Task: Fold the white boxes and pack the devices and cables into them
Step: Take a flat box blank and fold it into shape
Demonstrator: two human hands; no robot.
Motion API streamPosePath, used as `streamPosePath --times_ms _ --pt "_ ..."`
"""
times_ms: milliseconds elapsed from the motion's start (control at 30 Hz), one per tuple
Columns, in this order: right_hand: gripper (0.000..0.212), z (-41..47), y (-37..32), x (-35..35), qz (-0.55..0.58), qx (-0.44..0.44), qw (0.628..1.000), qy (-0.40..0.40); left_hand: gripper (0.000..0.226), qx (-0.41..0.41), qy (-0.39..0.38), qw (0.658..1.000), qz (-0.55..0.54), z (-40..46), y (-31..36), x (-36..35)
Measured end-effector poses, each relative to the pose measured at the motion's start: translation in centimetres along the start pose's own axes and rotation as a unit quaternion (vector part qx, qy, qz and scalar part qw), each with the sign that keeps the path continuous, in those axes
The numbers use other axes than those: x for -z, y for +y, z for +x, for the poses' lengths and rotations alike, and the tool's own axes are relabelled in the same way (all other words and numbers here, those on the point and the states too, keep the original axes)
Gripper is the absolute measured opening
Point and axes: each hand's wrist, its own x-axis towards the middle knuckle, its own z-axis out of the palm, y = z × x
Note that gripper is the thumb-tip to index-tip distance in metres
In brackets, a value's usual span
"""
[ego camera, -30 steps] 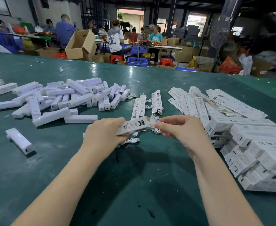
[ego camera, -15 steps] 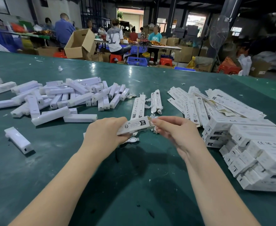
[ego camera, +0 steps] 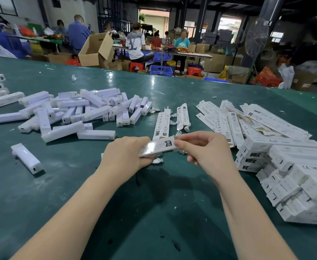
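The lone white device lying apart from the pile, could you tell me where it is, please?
In the head view, the lone white device lies on the green table, left of the left hand and nearer than the device pile.

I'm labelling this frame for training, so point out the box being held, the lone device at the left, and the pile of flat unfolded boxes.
held box (ego camera: 158, 147), head view, on its glossy top face.
lone device (ego camera: 27, 158), head view, mid-body.
flat boxes (ego camera: 262, 117), head view, on a top sheet.

Dim hall, tabletop glare, warped edges
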Motion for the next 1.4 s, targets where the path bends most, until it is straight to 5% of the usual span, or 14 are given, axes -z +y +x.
streamPosePath --times_ms 200,533,800,1033,1200,1400 --pt "0.011 0.1 -0.4 0.4 0.120 -0.018 0.988 -0.093 0.033 0.005 0.016 0.998 -0.068 0.0 0.3 0.1" --pt "0.009 -0.2 -0.9 0.3 0.066 -0.024 0.986 -0.150 0.033 0.012 0.024 0.999 -0.046 0.0 0.5 0.3" --pt "0.030 -0.5 -0.9 -0.9 0.092 0.077 0.991 -0.059 0.033 0.042 0.024 0.990 -0.130 0.1 0.6 0.3" --pt "0.028 -0.4 -0.4 -1.2 -0.029 0.166 0.984 0.061 0.023 0.058 0.010 0.974 -0.217 0.0 1.0 -0.1" --pt "0.020 -0.5 -0.1 -2.4 0.096 0.119 0.988 -0.026 0.011 0.093 0.016 0.962 -0.255 0.2 0.8 -0.4" --pt "0.046 -1.7 0.9 -4.3 -0.104 0.252 0.962 -0.007 0.014 0.107 0.028 0.951 -0.290 0.0 0.6 -0.3"
